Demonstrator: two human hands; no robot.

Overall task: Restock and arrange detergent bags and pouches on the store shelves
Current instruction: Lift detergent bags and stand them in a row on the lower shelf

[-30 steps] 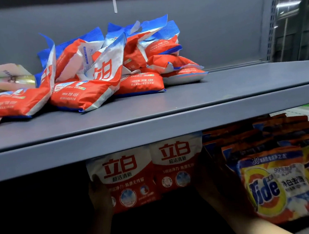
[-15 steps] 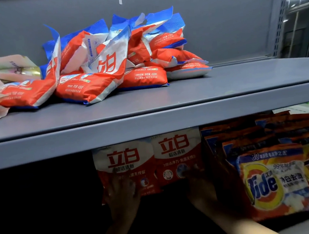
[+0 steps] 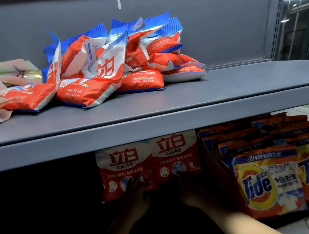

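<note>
Two upright red-and-white detergent pouches, left pouch [image 3: 124,168] and right pouch [image 3: 175,156], stand side by side on the dark lower shelf. We see the left hand [image 3: 136,195] against the left pouch's lower front and the right hand [image 3: 190,190] under the right one; both too shadowed, so we cannot tell finger posture. Right: orange Tide bags [image 3: 267,179] in rows. Farther up, the grey metal shelf [image 3: 223,96] carries a loose heap of red-white-blue sachets [image 3: 111,64].
</note>
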